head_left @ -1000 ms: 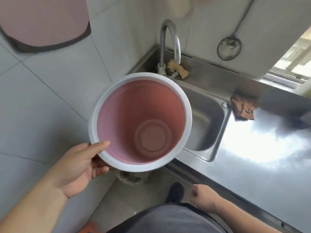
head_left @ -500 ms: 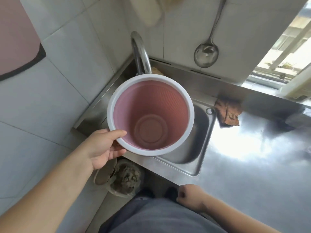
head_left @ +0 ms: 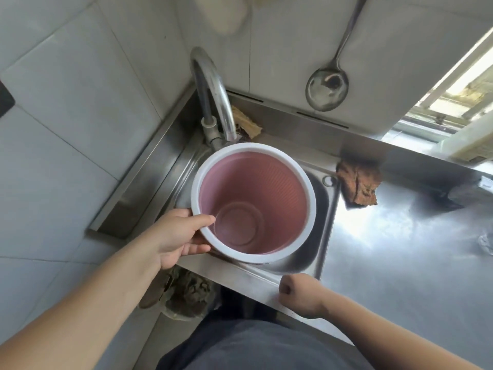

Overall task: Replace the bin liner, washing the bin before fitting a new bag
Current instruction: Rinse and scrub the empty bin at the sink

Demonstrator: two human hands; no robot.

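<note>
The left hand grips the white rim of the pink bin, thumb over the edge and fingers curled beneath, holding it upright over the steel sink, just under the tap (no liner inside). The right hand, fingers curled together on nothing, rests at the tabletop edge.

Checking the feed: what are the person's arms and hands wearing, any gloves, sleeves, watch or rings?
Nothing shows on either. The left hand and right hand are bare, with no gloves, and I see no rings. Both forearms are uncovered up to the frame edge: no sleeves, watch or wristband in view. The only clothing visible is dark grey fabric at the bottom of the picture.
</note>
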